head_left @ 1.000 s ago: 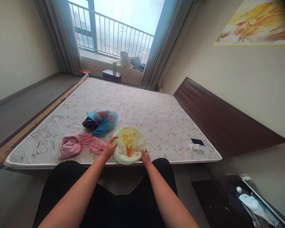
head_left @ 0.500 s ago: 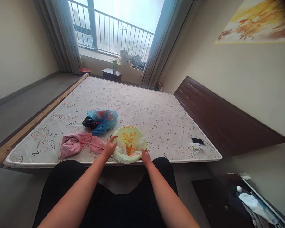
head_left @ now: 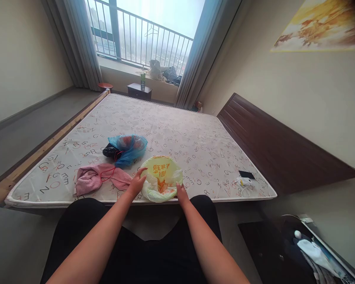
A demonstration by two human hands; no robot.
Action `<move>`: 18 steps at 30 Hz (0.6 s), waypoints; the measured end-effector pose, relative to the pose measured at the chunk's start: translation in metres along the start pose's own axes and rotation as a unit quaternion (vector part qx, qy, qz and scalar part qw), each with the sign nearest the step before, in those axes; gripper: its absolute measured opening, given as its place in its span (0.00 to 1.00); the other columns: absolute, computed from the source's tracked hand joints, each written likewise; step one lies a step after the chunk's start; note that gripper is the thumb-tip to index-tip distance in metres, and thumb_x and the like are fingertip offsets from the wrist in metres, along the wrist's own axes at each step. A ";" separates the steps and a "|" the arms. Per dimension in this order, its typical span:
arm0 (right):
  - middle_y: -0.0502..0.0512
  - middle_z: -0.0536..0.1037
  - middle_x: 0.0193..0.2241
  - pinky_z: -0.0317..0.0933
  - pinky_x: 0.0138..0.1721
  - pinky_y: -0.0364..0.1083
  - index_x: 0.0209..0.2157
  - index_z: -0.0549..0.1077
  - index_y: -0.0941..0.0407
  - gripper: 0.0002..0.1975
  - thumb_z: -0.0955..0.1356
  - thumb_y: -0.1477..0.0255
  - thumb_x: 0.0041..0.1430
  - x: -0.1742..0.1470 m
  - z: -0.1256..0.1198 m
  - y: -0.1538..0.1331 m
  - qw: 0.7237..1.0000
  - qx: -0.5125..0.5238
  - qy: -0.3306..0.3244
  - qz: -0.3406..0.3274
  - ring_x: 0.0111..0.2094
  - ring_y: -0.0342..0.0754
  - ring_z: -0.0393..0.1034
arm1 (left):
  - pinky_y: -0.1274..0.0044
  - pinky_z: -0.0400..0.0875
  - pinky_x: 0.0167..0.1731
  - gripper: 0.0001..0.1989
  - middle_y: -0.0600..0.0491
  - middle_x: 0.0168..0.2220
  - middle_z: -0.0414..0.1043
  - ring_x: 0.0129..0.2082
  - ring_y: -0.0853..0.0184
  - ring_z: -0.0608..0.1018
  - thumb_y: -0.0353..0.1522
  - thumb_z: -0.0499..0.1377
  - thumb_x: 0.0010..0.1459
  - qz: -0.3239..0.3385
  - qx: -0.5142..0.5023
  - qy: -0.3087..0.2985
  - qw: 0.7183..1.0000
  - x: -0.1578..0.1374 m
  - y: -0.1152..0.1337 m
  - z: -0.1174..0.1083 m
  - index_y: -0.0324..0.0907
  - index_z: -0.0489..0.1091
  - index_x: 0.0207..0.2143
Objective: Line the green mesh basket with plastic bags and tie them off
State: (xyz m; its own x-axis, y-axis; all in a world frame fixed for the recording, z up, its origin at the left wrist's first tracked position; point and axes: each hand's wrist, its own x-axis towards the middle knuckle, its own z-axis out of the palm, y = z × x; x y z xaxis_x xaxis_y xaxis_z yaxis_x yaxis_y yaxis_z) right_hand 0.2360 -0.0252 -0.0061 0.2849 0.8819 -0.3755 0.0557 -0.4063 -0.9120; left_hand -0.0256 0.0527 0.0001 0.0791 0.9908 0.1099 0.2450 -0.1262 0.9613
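A thin, pale yellow-green plastic bag [head_left: 162,173] with orange printed characters rests at the near edge of the mattress, its mouth spread wide. My left hand [head_left: 138,182] holds its left rim, with the index finger lifted somewhat. On the opposite rim is my right hand [head_left: 181,193], closed on the plastic, its fingers partly hidden. Left of the bag lies a pink towel [head_left: 90,179] with a red cord across it, close to my left wrist. Beyond that, a blue plastic bag [head_left: 130,150] with something reddish inside touches a black bundle [head_left: 110,150].
The letter-printed mattress [head_left: 171,130] sits in a wooden frame with a dark headboard [head_left: 272,138] on the right. A phone [head_left: 246,174] and white cable [head_left: 245,183] lie near its right corner. A dark cabinet [head_left: 254,240] stands at lower right, a nightstand [head_left: 139,91] beyond the bed.
Almost nothing differs. The view has shifted very slightly; both hands stay on the bag's rim, and the bag keeps its spread shape.
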 end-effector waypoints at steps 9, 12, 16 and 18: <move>0.62 0.77 0.49 0.71 0.31 0.47 0.59 0.64 0.54 0.29 0.59 0.53 0.63 -0.004 0.002 -0.007 1.000 0.006 -0.003 0.008 0.44 0.55 0.77 | 0.62 0.60 0.64 0.22 0.45 0.56 0.71 0.60 0.57 0.71 0.34 0.52 0.58 0.014 -0.006 0.003 1.000 0.002 -0.007 0.001 0.41 0.68 0.55; 0.62 0.77 0.51 0.72 0.33 0.48 0.60 0.63 0.53 0.30 0.59 0.52 0.62 -0.004 0.001 -0.006 1.000 -0.007 -0.003 0.010 0.46 0.55 0.76 | 0.62 0.59 0.65 0.23 0.45 0.57 0.71 0.61 0.57 0.70 0.34 0.52 0.58 0.020 -0.004 0.004 1.000 0.002 -0.010 0.002 0.41 0.68 0.55; 0.61 0.77 0.51 0.73 0.35 0.50 0.60 0.64 0.53 0.30 0.59 0.52 0.62 -0.003 0.000 -0.006 1.000 -0.022 0.001 0.012 0.46 0.55 0.76 | 0.61 0.59 0.65 0.23 0.45 0.57 0.70 0.61 0.56 0.70 0.35 0.52 0.57 0.021 -0.002 0.007 1.000 0.003 -0.011 0.002 0.40 0.68 0.55; 0.61 0.77 0.51 0.73 0.35 0.50 0.61 0.63 0.53 0.30 0.58 0.52 0.63 -0.004 0.000 -0.006 1.000 -0.015 -0.005 0.008 0.46 0.56 0.77 | 0.61 0.59 0.65 0.23 0.45 0.57 0.70 0.61 0.56 0.70 0.35 0.52 0.57 0.019 -0.002 0.007 1.000 0.003 -0.010 0.002 0.41 0.68 0.55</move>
State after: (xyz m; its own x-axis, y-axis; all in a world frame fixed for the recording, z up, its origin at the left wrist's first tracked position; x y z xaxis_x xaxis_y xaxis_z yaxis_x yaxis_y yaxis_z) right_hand 0.2349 -0.0262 0.0005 0.2754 0.8781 -0.3913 0.0794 -0.4264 -0.9010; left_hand -0.0259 0.0566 -0.0099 0.0750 0.9858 0.1505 0.2388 -0.1643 0.9571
